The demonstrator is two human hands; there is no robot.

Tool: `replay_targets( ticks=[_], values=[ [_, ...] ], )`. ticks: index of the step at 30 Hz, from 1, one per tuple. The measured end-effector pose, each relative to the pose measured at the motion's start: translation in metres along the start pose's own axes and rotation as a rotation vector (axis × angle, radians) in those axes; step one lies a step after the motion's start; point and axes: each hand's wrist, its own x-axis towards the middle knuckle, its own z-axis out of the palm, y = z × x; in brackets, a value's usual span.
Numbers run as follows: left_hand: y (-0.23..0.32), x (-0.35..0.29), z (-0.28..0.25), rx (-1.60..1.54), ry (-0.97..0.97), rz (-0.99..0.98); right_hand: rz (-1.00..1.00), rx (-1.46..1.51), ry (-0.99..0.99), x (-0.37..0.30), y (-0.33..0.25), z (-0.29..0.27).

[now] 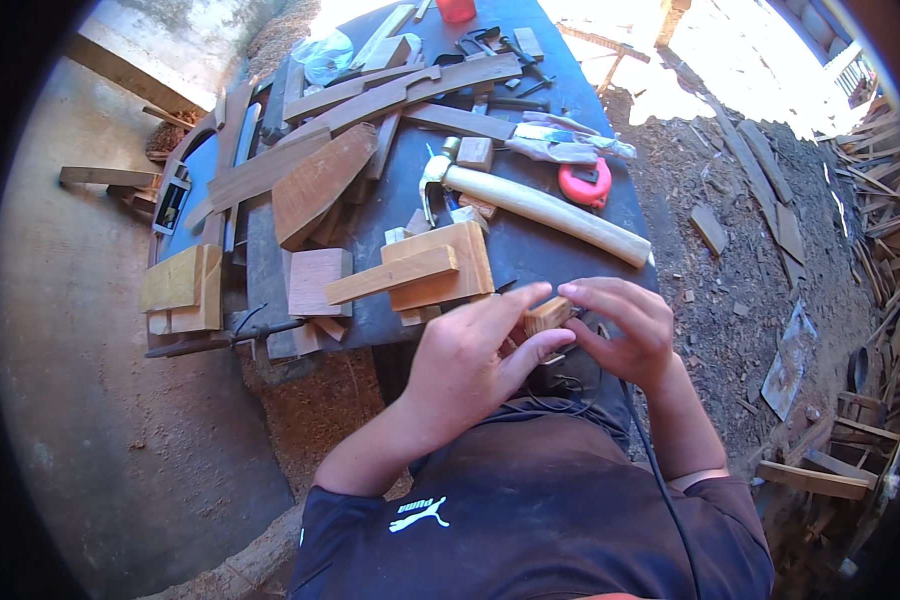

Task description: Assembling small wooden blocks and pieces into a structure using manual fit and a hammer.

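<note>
- A small, light-brown rectangular wooden block is held up between both hands, in front of the torso at the near edge of the dark blue desk.
- The left hand is closed on the block from 9 o'clock, its thumb along the near side; the fingers' exact contact behind it cannot be told.
- The right hand pinches from 3 o'clock, thumb and forefinger at the block's right end.
- For a good hold, I would let one hand bear the block firmly while the other turns it, with light fingertips kept off the corners so faces and edges stay in sight.
- Bare wood may splinter, so easing the pads over an edge seems safer than sliding quickly.
- At 10 o'clock from the block, a flat orange-brown wooden board carries a narrow tan wooden strip; at 12 lies a claw hammer with a pale wooden handle. Elbow room there looks tight, so small wrist movements suit best.
</note>
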Motion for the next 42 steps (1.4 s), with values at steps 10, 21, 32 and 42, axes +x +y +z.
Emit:
replay_targets(
  ticks=[10, 21, 32, 42],
  values=[
    [-0.054, 0.028, -0.072, 0.505, -0.158, -0.034, 0.718, 0.828, 0.038, 0.015, 0.021, 0.049],
    [-0.077, 0.017, -0.045, -0.373, 0.055, -0.077, 0.086, 0.465, -0.066, 0.094, -0.006, 0.013],
    [-0.090, 0.019, -0.036, -0.674, 0.012, -0.166, -0.051, 0.129, -0.294, 0.133, -0.015, 0.011],
    [-0.097, 0.006, -0.026, -0.855, 0.068, -0.190, -0.148, 0.173, -0.376, 0.141, -0.026, 0.015]
  ],
)
